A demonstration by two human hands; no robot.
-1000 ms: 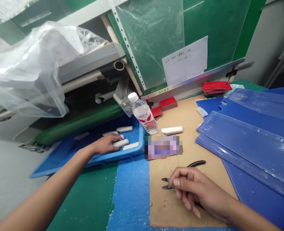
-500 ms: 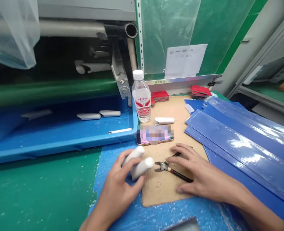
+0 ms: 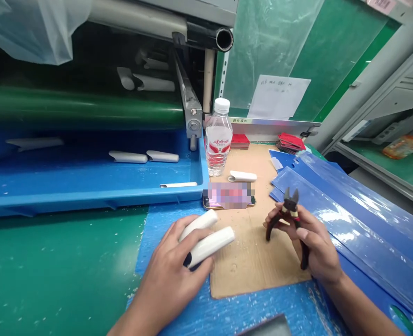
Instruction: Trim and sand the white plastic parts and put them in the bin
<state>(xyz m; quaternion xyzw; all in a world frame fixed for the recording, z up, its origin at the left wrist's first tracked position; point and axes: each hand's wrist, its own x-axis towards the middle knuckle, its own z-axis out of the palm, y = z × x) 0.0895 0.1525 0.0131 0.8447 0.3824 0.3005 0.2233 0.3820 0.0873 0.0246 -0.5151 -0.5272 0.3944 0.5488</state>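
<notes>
My left hand [image 3: 173,275] rests on the blue mat at the cardboard's left edge, fingers closed round two white plastic parts [image 3: 206,240] that point up and right. My right hand [image 3: 313,247] is lifted over the cardboard sheet [image 3: 251,261] and grips black-handled side cutters [image 3: 292,212] with the jaws pointing upward. A third white part [image 3: 243,176] lies on the cardboard beside a phone [image 3: 229,196] with its screen lit.
A blue tray [image 3: 87,196] at the left holds several more white parts [image 3: 143,157] below a green conveyor roller [image 3: 76,109]. A water bottle [image 3: 218,140] stands behind the phone. Blue plastic sheets [image 3: 349,205] lie stacked at the right, red pads [image 3: 290,141] behind them.
My left hand took two white parts from the blue tray and brought them to the mat. My right hand picked the cutters up off the cardboard and turned the jaws upward.
</notes>
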